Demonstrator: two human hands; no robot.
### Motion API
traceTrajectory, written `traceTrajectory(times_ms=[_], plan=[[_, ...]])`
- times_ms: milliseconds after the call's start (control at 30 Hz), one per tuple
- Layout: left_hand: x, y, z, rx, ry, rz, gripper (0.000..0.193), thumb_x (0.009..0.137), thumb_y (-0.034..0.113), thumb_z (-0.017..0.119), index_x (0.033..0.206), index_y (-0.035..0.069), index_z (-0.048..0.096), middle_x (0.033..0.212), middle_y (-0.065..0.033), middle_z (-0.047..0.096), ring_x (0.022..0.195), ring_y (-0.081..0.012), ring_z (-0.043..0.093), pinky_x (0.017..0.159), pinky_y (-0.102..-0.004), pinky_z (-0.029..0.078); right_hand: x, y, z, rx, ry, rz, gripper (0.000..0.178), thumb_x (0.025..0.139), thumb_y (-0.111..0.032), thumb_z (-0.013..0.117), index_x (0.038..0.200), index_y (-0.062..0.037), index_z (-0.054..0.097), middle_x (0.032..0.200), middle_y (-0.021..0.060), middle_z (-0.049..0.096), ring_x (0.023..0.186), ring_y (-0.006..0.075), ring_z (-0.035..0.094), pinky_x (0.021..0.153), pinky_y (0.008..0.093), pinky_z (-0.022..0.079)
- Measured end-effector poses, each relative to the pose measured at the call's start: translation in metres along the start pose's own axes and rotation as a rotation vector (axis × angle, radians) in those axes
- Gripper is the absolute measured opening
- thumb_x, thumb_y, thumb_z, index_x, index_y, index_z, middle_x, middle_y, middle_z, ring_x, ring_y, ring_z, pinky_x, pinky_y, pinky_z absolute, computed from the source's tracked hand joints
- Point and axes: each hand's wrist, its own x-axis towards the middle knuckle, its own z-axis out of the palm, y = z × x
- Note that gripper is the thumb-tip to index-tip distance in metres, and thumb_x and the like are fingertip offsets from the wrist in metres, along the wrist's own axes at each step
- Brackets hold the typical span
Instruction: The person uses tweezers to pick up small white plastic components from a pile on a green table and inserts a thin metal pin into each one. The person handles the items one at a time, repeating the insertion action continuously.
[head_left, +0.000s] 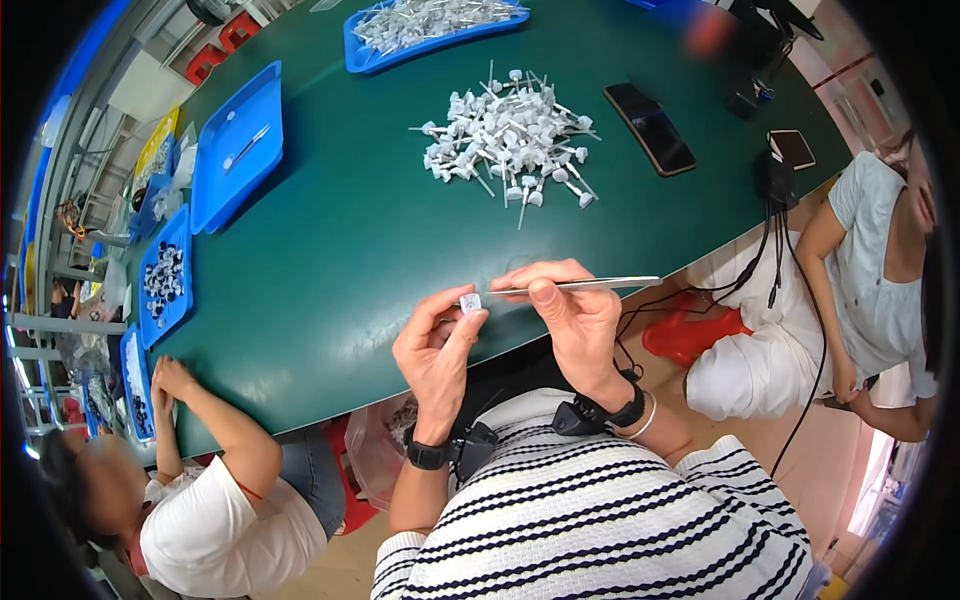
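Note:
My left hand (436, 345) pinches a small white plastic part (470, 303) between thumb and fingertips, above the near edge of the green table. In my right hand (577, 322) is a slim metal tool that looks like a pair of tweezers (610, 284), its tip pointing left at the white part. A small gap seems to lie between tip and part; I cannot tell whether they touch. Beyond my hands, a loose pile of white plastic pieces with thin stems (512, 138) lies on the table.
Farther back stands a blue tray (362, 58) heaped with similar pieces. Along the left edge are a blue tray (255, 100) with a thin tool in it and one with small dark parts (165, 280). Phones (650, 128) lie at right, near black cables. People sit at left and right.

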Motion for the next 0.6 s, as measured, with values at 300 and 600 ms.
traceTrajectory(times_ms=[300,600], plan=[[0.0,-0.016,0.01,-0.184,-0.031,-0.093,0.026,0.087,-0.003,0.072,0.111,-0.005,0.064,0.102,-0.0095,0.069,0.088,-0.0121,0.067,0.075,-0.0246,0.056,0.002,0.008,-0.003,-0.149,0.001,0.004,0.018,0.097,-0.011,0.063,0.094,0.0052,0.071,0.093,0.0063,0.071,0.077,0.0103,0.063,0.066,0.025,0.051],[-0.004,-0.012,0.01,-0.133,-0.042,-0.092,0.031,0.088,-0.004,0.07,0.118,-0.006,0.063,0.108,-0.012,0.069,0.097,-0.0161,0.068,0.086,-0.0261,0.056,0.0,0.014,-0.002,-0.15,-0.005,-0.035,0.019,0.097,-0.012,0.063,0.095,0.0051,0.072,0.092,0.0065,0.071,0.074,0.0118,0.065,0.066,0.0258,0.053]])
